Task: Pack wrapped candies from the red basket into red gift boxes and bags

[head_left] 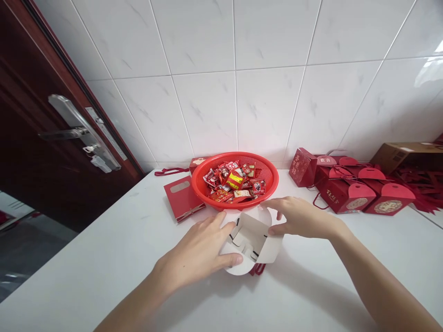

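Observation:
An open paper gift box with a white inside stands on the white tabletop in front of me. Its flaps are folded outward, and nothing but its folded bottom tabs shows inside. My left hand grips the left side, with the thumb lying on the near rounded flap. On the far right corner, my right hand has its thumb against the right flap and its fingers at the back flap. Red ribbon sticks out from under the near side. Just behind the box sits a red plastic basket of wrapped candies.
A flat red folded carton lies left of the basket, with a red ribbon behind it. Several closed red gift boxes stand at the right, beside a brown cardboard box. A tiled wall backs the table; a dark door is left.

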Motion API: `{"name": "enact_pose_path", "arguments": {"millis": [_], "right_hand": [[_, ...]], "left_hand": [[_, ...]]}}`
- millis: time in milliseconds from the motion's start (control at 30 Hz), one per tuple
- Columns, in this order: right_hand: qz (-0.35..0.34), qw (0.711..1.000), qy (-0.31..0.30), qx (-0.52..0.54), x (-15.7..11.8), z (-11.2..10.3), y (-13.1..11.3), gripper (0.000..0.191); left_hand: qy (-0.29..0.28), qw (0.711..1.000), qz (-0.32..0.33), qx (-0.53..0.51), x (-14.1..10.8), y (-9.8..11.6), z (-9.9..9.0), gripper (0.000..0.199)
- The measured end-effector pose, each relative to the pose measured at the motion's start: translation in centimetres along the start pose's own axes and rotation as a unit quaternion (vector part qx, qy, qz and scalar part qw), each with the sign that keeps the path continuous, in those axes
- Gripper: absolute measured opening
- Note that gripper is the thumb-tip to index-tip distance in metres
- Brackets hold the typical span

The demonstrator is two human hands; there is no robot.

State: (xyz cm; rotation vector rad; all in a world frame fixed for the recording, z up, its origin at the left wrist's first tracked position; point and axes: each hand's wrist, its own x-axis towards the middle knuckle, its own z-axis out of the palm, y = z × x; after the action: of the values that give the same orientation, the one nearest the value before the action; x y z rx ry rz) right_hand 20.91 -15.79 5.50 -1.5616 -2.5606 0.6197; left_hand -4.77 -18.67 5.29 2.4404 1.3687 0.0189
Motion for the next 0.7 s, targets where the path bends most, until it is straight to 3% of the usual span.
{"name": "enact_pose_path", "arguments": {"millis": [200,367,533,600,700], "right_hand": [[-0.036,0.998,0.052,0.028,-0.5,-0.5,0.6,0.049],[-0.064,0.988,0.118,0.077,-0.6,-0.8,1.5,0.041],[-0.121,0.962,0.173,0.175,1.1,-0.9,3.0,0.029],[-0.129,0.948,0.191,0.220,2.9,-0.6,3.6,0.025],[-0.127,0.922,0.210,0.301,6.8,0.1,4.1,0.019]], "left_hand": [[0.057,0.998,0.039,0.014,-0.4,-0.2,0.2,0.030],[0.095,0.994,0.042,0.015,0.0,-1.0,-0.2,0.040],[0.153,0.987,0.015,-0.047,3.2,-3.4,-1.8,0.039],[0.126,0.989,0.030,-0.077,5.8,-4.5,-2.5,0.036],[-0.036,0.995,0.065,-0.061,10.5,-5.1,-3.1,0.034]]}}
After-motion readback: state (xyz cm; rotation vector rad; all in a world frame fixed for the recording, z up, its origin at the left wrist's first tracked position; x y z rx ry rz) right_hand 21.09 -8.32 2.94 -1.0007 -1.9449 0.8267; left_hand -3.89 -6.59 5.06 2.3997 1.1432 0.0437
